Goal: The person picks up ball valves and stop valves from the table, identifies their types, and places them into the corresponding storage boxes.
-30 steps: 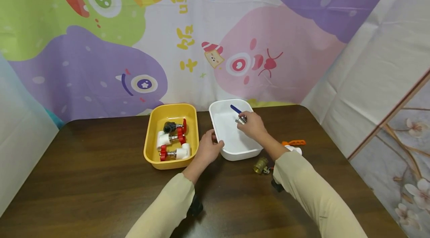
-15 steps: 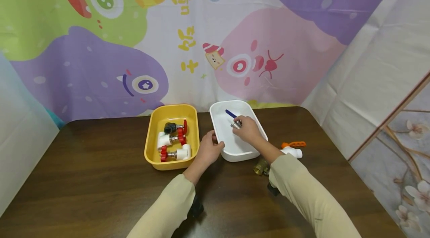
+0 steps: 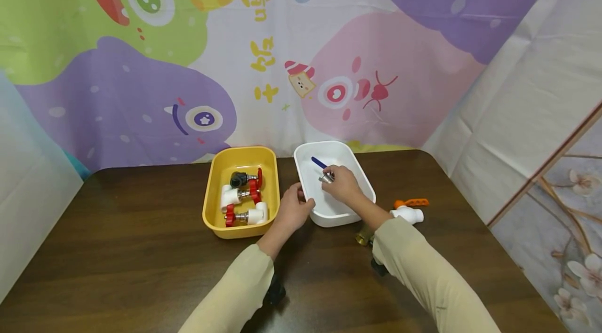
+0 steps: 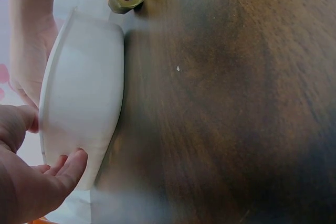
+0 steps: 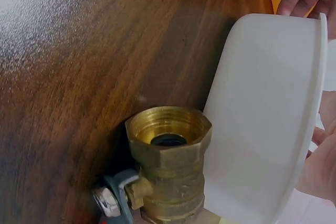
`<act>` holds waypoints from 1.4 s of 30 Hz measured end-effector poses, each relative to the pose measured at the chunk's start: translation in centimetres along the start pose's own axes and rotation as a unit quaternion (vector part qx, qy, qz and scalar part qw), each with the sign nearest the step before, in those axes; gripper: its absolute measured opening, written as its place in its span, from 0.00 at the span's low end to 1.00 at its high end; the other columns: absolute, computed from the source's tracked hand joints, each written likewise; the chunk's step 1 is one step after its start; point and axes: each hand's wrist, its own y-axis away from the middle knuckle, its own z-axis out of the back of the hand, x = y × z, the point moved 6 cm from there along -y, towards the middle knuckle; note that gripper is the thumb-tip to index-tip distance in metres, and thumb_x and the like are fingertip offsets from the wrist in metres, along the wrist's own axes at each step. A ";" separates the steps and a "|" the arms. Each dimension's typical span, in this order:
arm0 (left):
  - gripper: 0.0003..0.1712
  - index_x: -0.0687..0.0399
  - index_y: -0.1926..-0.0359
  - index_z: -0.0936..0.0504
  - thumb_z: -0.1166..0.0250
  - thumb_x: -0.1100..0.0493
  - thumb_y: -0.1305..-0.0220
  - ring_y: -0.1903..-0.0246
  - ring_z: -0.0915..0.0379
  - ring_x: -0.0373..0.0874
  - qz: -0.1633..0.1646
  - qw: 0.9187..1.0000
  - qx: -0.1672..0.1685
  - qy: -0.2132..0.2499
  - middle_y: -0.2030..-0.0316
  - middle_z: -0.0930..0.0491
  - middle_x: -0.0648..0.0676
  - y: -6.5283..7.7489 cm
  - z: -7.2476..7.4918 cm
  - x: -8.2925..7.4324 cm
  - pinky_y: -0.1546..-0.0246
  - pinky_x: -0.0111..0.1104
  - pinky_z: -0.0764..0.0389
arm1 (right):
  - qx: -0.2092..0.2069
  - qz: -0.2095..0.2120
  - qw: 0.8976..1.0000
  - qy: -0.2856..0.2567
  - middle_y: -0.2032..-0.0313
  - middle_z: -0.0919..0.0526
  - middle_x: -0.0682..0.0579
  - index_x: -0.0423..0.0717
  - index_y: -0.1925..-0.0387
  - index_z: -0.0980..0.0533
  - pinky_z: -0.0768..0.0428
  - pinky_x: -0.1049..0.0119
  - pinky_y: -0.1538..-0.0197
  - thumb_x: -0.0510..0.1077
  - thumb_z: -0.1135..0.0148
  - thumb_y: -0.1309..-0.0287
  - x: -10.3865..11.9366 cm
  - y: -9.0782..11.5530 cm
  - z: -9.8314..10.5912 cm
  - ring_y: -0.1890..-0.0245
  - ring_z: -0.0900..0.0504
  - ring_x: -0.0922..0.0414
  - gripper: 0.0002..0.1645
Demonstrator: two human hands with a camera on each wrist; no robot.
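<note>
My right hand (image 3: 340,185) holds a small silver ball valve (image 3: 326,178) with a blue lever handle (image 3: 318,162) over the inside of the white tray (image 3: 345,151). Its lever points away and to the left; the curled fingers cover part of the body. My left hand (image 3: 293,208) is at the tray's left side, with the thumb at the rim and the fingertips (image 4: 76,162) against the outer wall in the left wrist view. In the right wrist view a brass ball valve (image 5: 173,169) stands large beside the white tray's outer wall, and my right hand shows partly behind the rim.
Left of the white tray stands a yellow tray (image 3: 210,193) with several valves with red handwheels (image 3: 255,191). On the brown table (image 3: 141,249), right of the white tray, lies a white plastic valve (image 3: 408,214) with an orange handle (image 3: 416,202). A printed cloth (image 3: 263,124) hangs behind.
My right hand has moved left and slightly nearer over the white tray, carrying the ball valve and its blue handle along. The left hand has stayed at the tray's side.
</note>
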 end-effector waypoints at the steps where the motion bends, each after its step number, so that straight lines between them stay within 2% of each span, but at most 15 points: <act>1: 0.31 0.68 0.37 0.37 0.42 0.59 0.39 0.63 0.27 0.46 -0.001 1.000 0.000 0.003 0.56 0.27 0.60 0.0 0.0 0.0 0.63 0.34 0.20 | 0.001 0.000 1.000 -0.001 0.59 0.20 0.41 0.39 0.52 0.23 0.26 0.60 0.59 0.41 0.37 0.54 0.0 0.0 -0.1 0.63 0.24 0.50 0.24; 8: 0.30 0.70 0.38 0.37 0.41 0.61 0.39 0.64 0.26 0.46 -0.013 1.000 -0.003 0.005 0.58 0.26 0.61 0.1 0.1 0.0 0.64 0.34 0.20 | 0.010 0.003 1.000 0.000 0.59 0.20 0.41 0.39 0.51 0.23 0.26 0.60 0.59 0.40 0.37 0.53 0.3 0.2 -0.6 0.63 0.24 0.50 0.23; 20: 0.32 0.67 0.36 0.38 0.41 0.59 0.38 0.61 0.26 0.47 0.005 1.000 0.000 0.005 0.53 0.27 0.61 -0.1 -0.1 0.1 0.61 0.35 0.20 | 0.019 0.002 1.000 0.014 0.60 0.20 0.42 0.40 0.51 0.24 0.26 0.59 0.59 0.41 0.37 0.53 0.2 0.2 -1.5 0.63 0.24 0.51 0.23; 42: 0.31 0.66 0.37 0.37 0.41 0.59 0.39 0.63 0.27 0.45 0.009 1.000 0.001 0.009 0.54 0.26 0.61 -0.2 -0.1 0.3 0.64 0.32 0.20 | 0.043 0.007 0.999 0.028 0.62 0.19 0.44 0.40 0.55 0.22 0.25 0.59 0.56 0.41 0.34 0.54 0.4 0.2 -2.6 0.62 0.23 0.51 0.21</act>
